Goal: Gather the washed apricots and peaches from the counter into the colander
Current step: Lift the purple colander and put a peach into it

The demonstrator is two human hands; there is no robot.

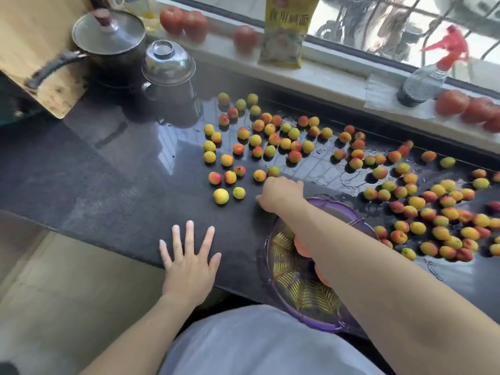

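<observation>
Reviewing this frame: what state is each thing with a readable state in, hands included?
Purple plastic colander: upright at counter edge, nearly empty, a few pinkish fruits inside.
Small yellow-red apricots: scattered loose on the counter.
Dark stone counter: wet among the fruit.
Black saucepan: glass lid on.
Left hand: flat, fingers spread.
Right hand: fingers curled down on the counter; contents unclear.

Head camera looking forward and down over the counter (113, 190)

It is sitting above the person's chest, facing the window (405, 20) at the far edge, taking in both forearms close below and the wet worktop stretching rightward in a wide, curved view.
</observation>
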